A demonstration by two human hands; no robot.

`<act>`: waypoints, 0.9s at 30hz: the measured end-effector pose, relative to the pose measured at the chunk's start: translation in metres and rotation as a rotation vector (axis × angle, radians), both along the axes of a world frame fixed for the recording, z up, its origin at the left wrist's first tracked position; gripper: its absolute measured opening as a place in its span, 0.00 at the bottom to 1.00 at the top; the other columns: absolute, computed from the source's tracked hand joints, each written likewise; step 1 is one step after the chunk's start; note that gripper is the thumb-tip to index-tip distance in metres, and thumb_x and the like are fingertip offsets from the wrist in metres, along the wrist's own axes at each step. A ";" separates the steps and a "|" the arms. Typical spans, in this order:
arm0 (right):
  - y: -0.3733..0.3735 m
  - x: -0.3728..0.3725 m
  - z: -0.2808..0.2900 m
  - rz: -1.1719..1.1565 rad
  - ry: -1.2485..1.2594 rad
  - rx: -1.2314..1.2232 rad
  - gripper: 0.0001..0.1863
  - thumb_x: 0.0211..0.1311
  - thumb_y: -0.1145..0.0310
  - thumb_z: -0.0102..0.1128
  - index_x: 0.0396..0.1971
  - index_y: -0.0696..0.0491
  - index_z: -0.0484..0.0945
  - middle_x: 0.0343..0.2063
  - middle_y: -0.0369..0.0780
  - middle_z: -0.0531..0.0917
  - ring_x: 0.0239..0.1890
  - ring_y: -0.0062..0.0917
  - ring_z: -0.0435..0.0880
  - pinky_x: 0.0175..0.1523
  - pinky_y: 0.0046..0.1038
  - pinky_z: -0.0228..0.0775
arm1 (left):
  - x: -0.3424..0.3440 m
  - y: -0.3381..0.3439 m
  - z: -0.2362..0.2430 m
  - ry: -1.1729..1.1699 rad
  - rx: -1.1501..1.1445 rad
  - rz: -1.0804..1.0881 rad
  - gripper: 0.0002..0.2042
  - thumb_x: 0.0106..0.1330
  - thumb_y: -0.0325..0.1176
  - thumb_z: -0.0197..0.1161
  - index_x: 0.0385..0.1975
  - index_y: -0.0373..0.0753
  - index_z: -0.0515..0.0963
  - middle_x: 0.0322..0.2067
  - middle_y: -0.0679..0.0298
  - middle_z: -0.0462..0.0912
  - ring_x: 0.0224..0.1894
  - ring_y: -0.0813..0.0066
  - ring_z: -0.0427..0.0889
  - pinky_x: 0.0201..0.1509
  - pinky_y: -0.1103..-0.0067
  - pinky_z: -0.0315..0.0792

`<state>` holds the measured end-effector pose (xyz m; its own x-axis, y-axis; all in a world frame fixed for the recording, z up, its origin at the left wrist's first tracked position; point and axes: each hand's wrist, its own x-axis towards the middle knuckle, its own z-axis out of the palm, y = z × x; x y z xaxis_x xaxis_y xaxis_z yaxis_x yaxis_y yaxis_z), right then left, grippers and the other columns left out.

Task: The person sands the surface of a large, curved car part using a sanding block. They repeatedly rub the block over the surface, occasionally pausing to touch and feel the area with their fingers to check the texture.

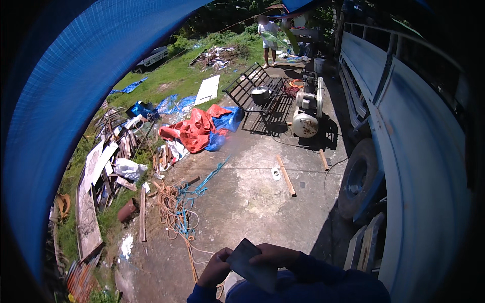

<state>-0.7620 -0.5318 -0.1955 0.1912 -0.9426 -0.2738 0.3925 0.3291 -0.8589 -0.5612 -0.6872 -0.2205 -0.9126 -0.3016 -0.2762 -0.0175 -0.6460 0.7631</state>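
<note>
At the lower middle, close to my body, I hold a flat, dark grey rectangular object (246,256) with both hands. It is tilted, one corner pointing away from me, and its exact kind is not clear. My left hand (215,268) pinches its left edge between thumb and fingers. Over its right side lies the thumb of my right hand (275,255), while the fingers behind are hidden. Both forearms are in dark blue sleeves. Just beyond my left hand, a tangle of orange and blue rope (174,207) lies on the concrete.
A truck (399,151) with a wheel lines the right side. Ahead are wooden sticks (286,177), an air compressor (305,123) and a metal bench (262,91) bearing a pot (260,94). Scrap wood (96,166) and tarps (194,129) lie left. A person (268,40) stands far off.
</note>
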 end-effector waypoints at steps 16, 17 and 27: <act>-0.007 -0.004 -0.011 0.027 -0.101 0.017 0.32 0.64 0.50 0.66 0.57 0.61 0.74 0.46 0.40 0.84 0.44 0.21 0.83 0.50 0.25 0.77 | -0.004 0.010 0.003 -0.018 0.007 0.099 0.08 0.60 0.19 0.65 0.37 0.35 0.74 0.35 0.63 0.82 0.37 0.75 0.82 0.45 0.79 0.76; -0.007 -0.004 -0.011 0.030 -0.092 0.019 0.32 0.64 0.50 0.66 0.57 0.61 0.74 0.46 0.40 0.84 0.44 0.21 0.83 0.50 0.26 0.77 | -0.004 0.010 0.002 -0.013 0.004 0.105 0.08 0.60 0.19 0.65 0.37 0.35 0.74 0.35 0.63 0.82 0.37 0.76 0.82 0.45 0.79 0.76; -0.005 0.000 -0.004 -0.125 -0.031 0.001 0.32 0.63 0.51 0.68 0.58 0.60 0.74 0.46 0.40 0.84 0.45 0.22 0.82 0.51 0.26 0.76 | -0.015 0.019 0.008 -0.044 -0.256 0.311 0.09 0.63 0.22 0.66 0.42 0.33 0.76 0.37 0.62 0.84 0.38 0.76 0.82 0.45 0.80 0.77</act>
<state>-0.7617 -0.5364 -0.1996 0.0805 -0.9594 -0.2703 0.4568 0.2765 -0.8455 -0.5760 -0.6681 -0.2129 -0.7562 -0.6253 -0.1930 0.1124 -0.4146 0.9030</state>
